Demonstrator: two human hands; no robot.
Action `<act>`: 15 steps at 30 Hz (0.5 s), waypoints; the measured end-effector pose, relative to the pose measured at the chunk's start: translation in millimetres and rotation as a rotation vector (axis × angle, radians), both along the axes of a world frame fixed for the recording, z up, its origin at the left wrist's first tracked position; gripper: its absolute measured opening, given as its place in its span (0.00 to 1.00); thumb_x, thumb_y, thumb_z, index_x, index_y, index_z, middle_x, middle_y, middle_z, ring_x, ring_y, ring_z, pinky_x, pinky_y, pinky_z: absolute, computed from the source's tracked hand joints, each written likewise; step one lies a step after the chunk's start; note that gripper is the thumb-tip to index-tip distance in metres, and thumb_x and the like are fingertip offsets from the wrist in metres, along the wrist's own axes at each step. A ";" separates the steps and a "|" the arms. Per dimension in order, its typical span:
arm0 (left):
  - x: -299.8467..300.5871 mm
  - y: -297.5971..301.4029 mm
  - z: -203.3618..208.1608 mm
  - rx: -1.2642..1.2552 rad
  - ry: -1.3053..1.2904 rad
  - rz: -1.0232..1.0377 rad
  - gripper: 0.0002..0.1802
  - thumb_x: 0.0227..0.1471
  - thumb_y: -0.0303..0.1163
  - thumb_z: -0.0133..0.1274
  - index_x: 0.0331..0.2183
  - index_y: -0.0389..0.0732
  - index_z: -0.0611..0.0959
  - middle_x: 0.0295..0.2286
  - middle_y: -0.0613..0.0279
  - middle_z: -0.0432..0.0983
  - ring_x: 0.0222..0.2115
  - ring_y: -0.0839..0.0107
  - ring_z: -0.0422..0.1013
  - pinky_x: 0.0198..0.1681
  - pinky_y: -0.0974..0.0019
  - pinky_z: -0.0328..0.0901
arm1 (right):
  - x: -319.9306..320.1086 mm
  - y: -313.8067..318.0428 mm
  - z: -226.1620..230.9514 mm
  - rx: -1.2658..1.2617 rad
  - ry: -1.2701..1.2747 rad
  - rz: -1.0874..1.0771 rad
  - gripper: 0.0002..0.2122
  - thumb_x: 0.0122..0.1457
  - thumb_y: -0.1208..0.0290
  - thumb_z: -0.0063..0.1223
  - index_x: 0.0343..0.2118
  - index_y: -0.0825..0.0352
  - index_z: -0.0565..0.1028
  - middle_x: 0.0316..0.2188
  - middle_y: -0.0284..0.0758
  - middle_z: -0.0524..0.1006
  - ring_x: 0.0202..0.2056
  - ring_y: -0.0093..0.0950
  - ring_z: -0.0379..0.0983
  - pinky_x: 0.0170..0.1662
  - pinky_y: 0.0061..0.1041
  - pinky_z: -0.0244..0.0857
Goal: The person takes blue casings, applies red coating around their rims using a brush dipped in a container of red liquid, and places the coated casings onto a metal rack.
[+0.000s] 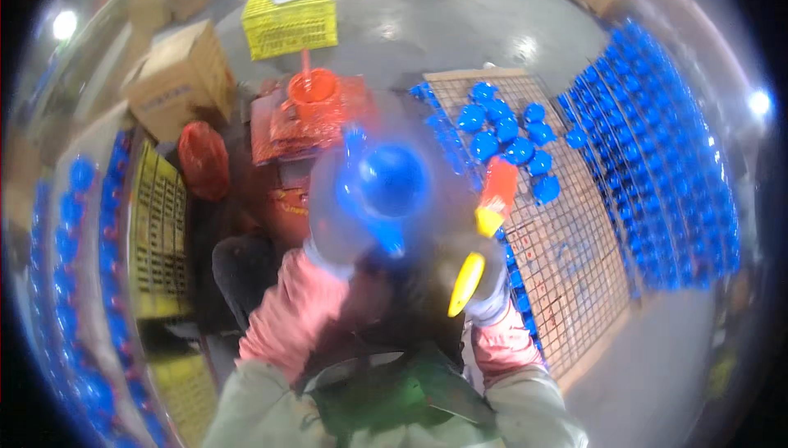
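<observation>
Item: one glossy blue rounded piece (392, 181), motion-blurred, directly before the person, at the left hand (330, 222) and left of the right hand (487, 271). Companion item: paintbrush (468, 284), yellow handle, red-orange head, at the right hand, head pointing away from the body.

Surface, right hand side: wire-grid panel (566, 271) over a brown board; loose cluster of glossy blue round pieces (506, 128) on its far part, beyond the brush. Farther right: rack (657, 160) of blue pieces in close rows.

Ahead of the left hand: orange-red pail (316, 89) on red wrapping (271, 132). Beyond: yellow crate (287, 29) on grey floor (410, 17). Left of that hand: red bag (203, 160), cardboard box (185, 78), slatted yellow crate (160, 234), rows of blue pieces (70, 243).

Hands: left, seemingly grasping the blue piece, finger spread too blurred to tell; right, closed around the brush handle.
</observation>
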State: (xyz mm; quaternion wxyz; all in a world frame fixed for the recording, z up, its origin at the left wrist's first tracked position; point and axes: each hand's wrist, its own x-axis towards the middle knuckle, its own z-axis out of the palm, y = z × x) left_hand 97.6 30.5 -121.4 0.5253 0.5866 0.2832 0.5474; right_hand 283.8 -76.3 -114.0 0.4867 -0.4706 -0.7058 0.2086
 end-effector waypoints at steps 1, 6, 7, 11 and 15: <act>-19.9 20.2 -18.3 0.056 -0.078 0.059 0.34 0.53 0.56 0.46 0.49 0.35 0.70 0.41 0.51 0.75 0.40 0.56 0.74 0.44 0.52 0.71 | -11.3 9.5 -4.3 -0.151 0.341 0.032 0.17 0.46 0.71 0.58 0.41 0.67 0.73 0.37 0.41 0.75 0.34 0.32 0.72 0.39 0.29 0.66; -105.5 75.7 -26.0 -0.433 -0.856 -0.509 0.24 0.54 0.40 0.50 0.48 0.34 0.73 0.41 0.53 0.74 0.41 0.65 0.73 0.45 0.62 0.70 | -28.6 79.2 -13.3 0.134 -0.108 -0.216 0.22 0.64 0.63 0.42 0.58 0.68 0.62 0.34 0.33 0.74 0.27 0.15 0.61 0.29 0.16 0.58; -119.1 79.6 -28.8 -0.378 -0.862 -0.520 0.26 0.55 0.42 0.49 0.49 0.33 0.73 0.43 0.53 0.74 0.42 0.65 0.73 0.46 0.61 0.70 | -38.3 94.4 -18.8 -0.025 0.252 -0.165 0.21 0.63 0.64 0.44 0.56 0.68 0.64 0.33 0.31 0.73 0.26 0.14 0.61 0.29 0.15 0.58; -162.5 69.2 -74.7 -0.044 -0.728 0.064 0.24 0.55 0.38 0.51 0.50 0.35 0.71 0.44 0.55 0.73 0.42 0.64 0.72 0.47 0.59 0.69 | -77.7 162.5 -50.8 -0.109 0.503 -0.093 0.13 0.60 0.71 0.52 0.47 0.68 0.73 0.29 0.26 0.72 0.24 0.14 0.61 0.26 0.15 0.57; -184.0 74.1 -68.1 -0.038 -0.904 0.313 0.29 0.53 0.49 0.51 0.50 0.39 0.72 0.49 0.50 0.68 0.48 0.57 0.67 0.53 0.47 0.61 | -89.5 263.4 -106.3 -0.149 0.539 -0.069 0.08 0.58 0.72 0.55 0.39 0.69 0.75 0.30 0.28 0.75 0.25 0.15 0.66 0.28 0.17 0.62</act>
